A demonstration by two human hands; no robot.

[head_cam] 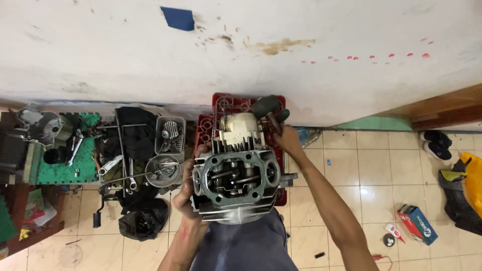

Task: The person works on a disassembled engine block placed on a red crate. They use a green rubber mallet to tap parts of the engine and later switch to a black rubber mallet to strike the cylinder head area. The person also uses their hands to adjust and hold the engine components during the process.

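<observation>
Grey cast metal fills our grip: our left hand (187, 193) clasps the side of the engine cylinder head (235, 181), which rests over our lap against the red crate (221, 103), while our right hand (289, 138) grasps a black mallet (267, 109) just above it. Spanners (113, 165) lie left on the tiled floor (361, 170).

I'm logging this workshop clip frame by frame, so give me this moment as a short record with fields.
setting: tiled floor beside a white wall
main item: engine cylinder head, open side up, over a red crate
left hand: steadies the head's left side
right hand: grips a black rubber mallet above the engine
nearby: metal bowl of parts, wrenches, green mat, black bag, red-and-blue box
</observation>
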